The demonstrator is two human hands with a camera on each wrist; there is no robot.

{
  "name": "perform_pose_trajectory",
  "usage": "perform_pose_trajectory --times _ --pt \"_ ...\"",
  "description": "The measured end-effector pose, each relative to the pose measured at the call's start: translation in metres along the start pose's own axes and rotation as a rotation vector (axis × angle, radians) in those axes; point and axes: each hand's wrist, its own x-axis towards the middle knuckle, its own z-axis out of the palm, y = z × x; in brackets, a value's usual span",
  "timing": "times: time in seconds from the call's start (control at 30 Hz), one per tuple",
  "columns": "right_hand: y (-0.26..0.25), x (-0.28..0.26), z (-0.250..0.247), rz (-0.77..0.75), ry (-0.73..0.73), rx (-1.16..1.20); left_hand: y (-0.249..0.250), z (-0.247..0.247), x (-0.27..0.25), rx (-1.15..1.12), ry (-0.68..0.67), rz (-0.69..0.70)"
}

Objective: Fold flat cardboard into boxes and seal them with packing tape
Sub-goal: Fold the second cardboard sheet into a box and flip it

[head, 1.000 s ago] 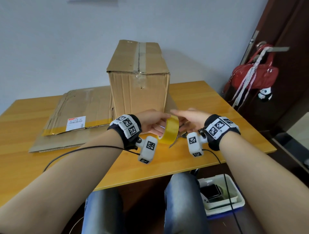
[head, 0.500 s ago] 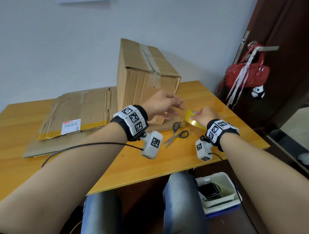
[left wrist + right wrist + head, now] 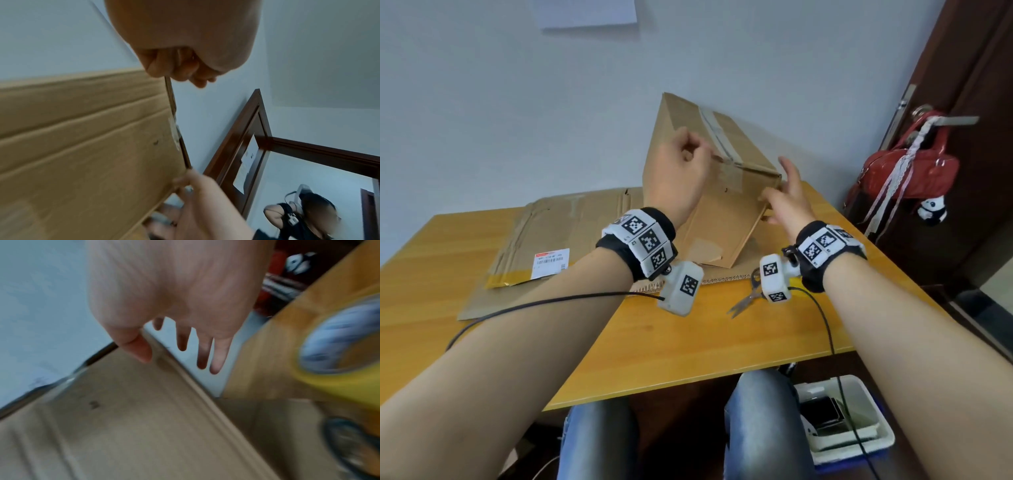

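Note:
A taped cardboard box (image 3: 726,212) stands tilted on one lower edge on the wooden table (image 3: 722,335). My left hand (image 3: 681,168) grips its upper front edge with curled fingers; the left wrist view shows those fingers (image 3: 180,65) hooked over the box (image 3: 82,146). At the box's right corner my right hand (image 3: 787,202) is open, fingers straight. In the right wrist view its thumb (image 3: 139,350) touches the box (image 3: 133,426) at an edge. The yellow tape roll (image 3: 329,382) lies on the table to the right, hidden in the head view.
Flat cardboard (image 3: 571,233) with a white label lies under and left of the box. Scissors (image 3: 748,298) lie near the table's front, below my right wrist. A red handbag (image 3: 907,171) hangs on the door at right. A white bin (image 3: 859,421) sits under the table.
A second ago both hands held the tape roll. The right hand put it down on the table, and both hands moved to the box, which now tilts up off its base.

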Motion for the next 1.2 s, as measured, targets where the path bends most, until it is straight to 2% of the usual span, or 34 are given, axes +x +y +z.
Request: perform_pose_trajectory --times 0.07,0.17,0.23,0.33,0.43,0.6,0.77,0.87,1.2 --pt "-0.009 0.002 0.010 -0.129 -0.009 -0.081 -0.003 -0.010 0.006 0.003 0.088 0.079" --pt "-0.013 -0.001 0.023 -0.242 -0.039 -0.141 -0.009 -0.027 0.014 0.166 0.153 0.223" --pt "-0.013 -0.002 0.031 -0.276 -0.074 -0.149 -0.013 -0.037 0.020 0.279 0.073 0.201" --pt "-0.018 -0.002 0.042 -0.339 -0.100 -0.143 -0.026 -0.047 0.026 0.420 -0.094 0.079" --pt "-0.030 -0.001 0.054 -0.365 -0.102 -0.102 -0.047 -0.057 0.030 0.479 -0.224 0.029" --pt "-0.040 0.002 0.074 -0.477 -0.100 -0.302 -0.066 -0.066 0.033 0.429 -0.257 0.047" --pt "-0.035 0.005 0.078 -0.475 -0.083 -0.319 -0.080 -0.068 0.029 0.415 -0.259 0.154" --pt "-0.030 0.007 0.074 -0.479 -0.077 -0.315 -0.087 -0.062 0.026 0.425 -0.215 0.215" --pt "-0.020 0.008 0.070 -0.468 -0.086 -0.332 -0.088 -0.054 0.025 0.536 -0.193 0.297"
